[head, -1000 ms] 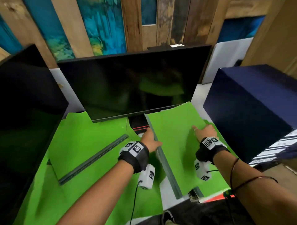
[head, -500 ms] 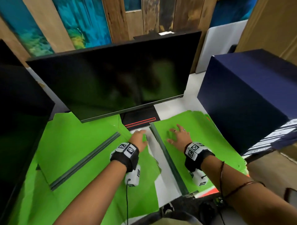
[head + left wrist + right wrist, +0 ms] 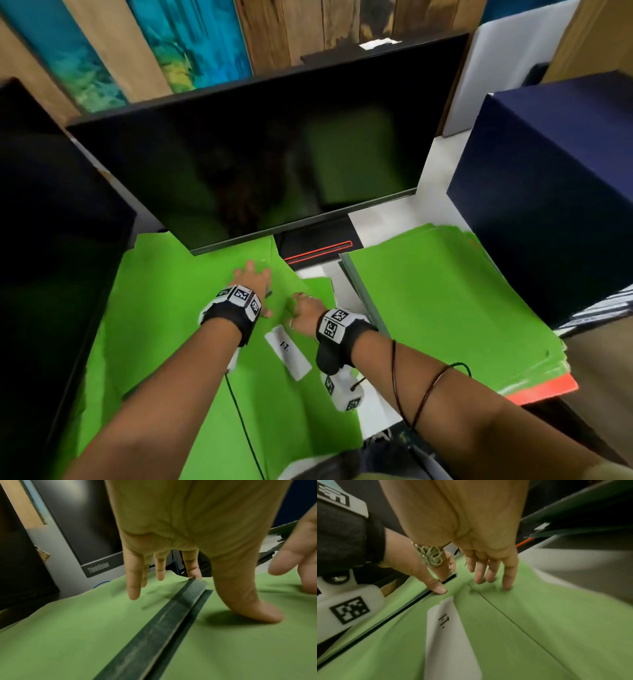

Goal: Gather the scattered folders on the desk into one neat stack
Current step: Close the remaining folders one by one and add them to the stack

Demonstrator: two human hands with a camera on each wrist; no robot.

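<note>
Loose green folders (image 3: 164,308) overlap on the left of the desk. One has a dark spine (image 3: 163,622); another carries a white label (image 3: 287,351) marked "I.T.". My left hand (image 3: 251,279) lies flat on the spined folder, fingers (image 3: 135,582) straight and thumb (image 3: 254,608) pressing beside the spine. My right hand (image 3: 303,306) is close beside it, its straight fingertips (image 3: 506,584) touching the green cover near a seam between two folders. A flat stack of green folders (image 3: 445,308) sits to the right, a red folder (image 3: 544,389) at its bottom.
A black monitor (image 3: 274,154) hangs over the folders' far edge, its stand (image 3: 318,248) between the two piles. A second dark screen (image 3: 51,240) borders the left. A navy box (image 3: 555,192) stands right of the stack. White desk (image 3: 387,219) shows behind.
My right hand left the right stack and came over to the left folders. My left hand moved forward onto the spined folder. The right stack, tilted up a second ago, now lies flat.
</note>
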